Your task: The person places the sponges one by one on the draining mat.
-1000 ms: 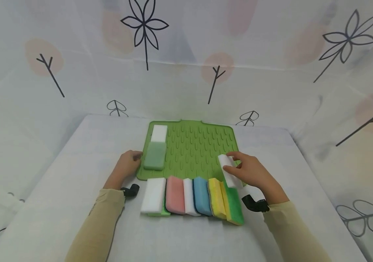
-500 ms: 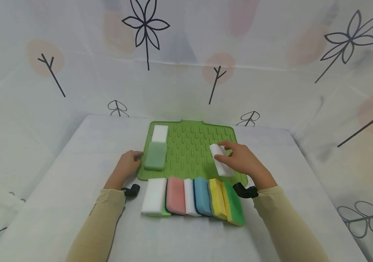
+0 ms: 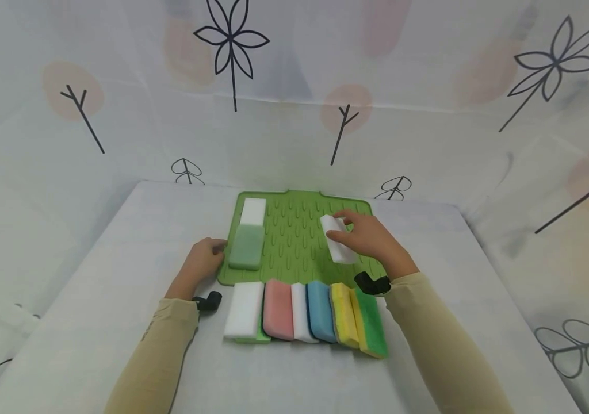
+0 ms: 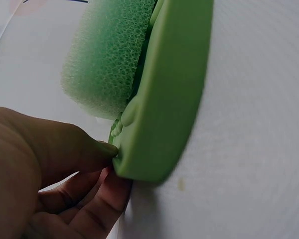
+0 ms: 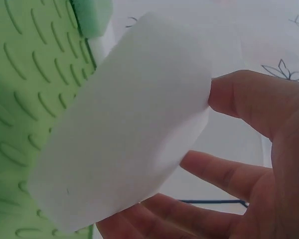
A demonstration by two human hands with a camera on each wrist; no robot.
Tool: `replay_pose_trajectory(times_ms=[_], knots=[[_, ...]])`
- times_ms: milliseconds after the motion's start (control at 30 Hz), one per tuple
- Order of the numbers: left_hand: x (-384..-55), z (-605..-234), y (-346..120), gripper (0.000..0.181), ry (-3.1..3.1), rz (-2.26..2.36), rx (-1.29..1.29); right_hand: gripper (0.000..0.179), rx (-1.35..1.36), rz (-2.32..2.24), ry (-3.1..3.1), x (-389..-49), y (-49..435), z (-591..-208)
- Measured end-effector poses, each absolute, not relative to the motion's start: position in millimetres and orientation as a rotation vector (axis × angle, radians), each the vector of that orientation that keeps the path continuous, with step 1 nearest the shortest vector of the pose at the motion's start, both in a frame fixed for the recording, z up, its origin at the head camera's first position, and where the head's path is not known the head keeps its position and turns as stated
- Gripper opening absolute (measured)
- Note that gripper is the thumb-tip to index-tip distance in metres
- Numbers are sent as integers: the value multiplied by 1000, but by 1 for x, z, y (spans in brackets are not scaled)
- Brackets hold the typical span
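Note:
My right hand [image 3: 369, 234] holds a white sponge [image 3: 337, 241] by its edges, over the right part of the green ridged mat [image 3: 294, 230]. In the right wrist view the white sponge [image 5: 124, 124] fills the middle, thumb on one side and fingers on the other. My left hand [image 3: 204, 259] pinches the mat's left edge; the left wrist view shows thumb and fingers at the mat's rim [image 4: 164, 99]. Beside that hand, a pale green sponge [image 3: 246, 247] lies on the mat, and a smaller-looking white sponge [image 3: 253, 211] lies just behind it.
In front of the mat a row of sponges lies side by side: a white one [image 3: 244, 310] over a green one, a pink one [image 3: 278, 310], another white one [image 3: 302, 313], a blue one [image 3: 321, 310] and yellow-green ones [image 3: 369, 322]. A patterned cloth [image 3: 294, 138] rises behind the table.
My right hand has carried the white sponge leftward and away from me, from above the mat's near right corner to farther in over the mat. The left hand stays at the mat's edge.

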State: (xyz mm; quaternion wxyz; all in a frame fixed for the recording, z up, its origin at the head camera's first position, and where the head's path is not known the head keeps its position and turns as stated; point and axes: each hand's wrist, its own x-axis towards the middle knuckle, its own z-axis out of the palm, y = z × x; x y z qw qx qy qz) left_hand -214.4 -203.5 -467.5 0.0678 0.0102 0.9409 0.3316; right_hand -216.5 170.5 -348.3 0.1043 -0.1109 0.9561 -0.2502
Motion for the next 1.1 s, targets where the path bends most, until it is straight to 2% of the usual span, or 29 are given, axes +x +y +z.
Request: replay_pose_trajectory(times_ms=[1100], knots=[[-218, -472, -206, 44, 2841, 1008, 47, 65, -319, -779, 2767, -273, 112, -357]])
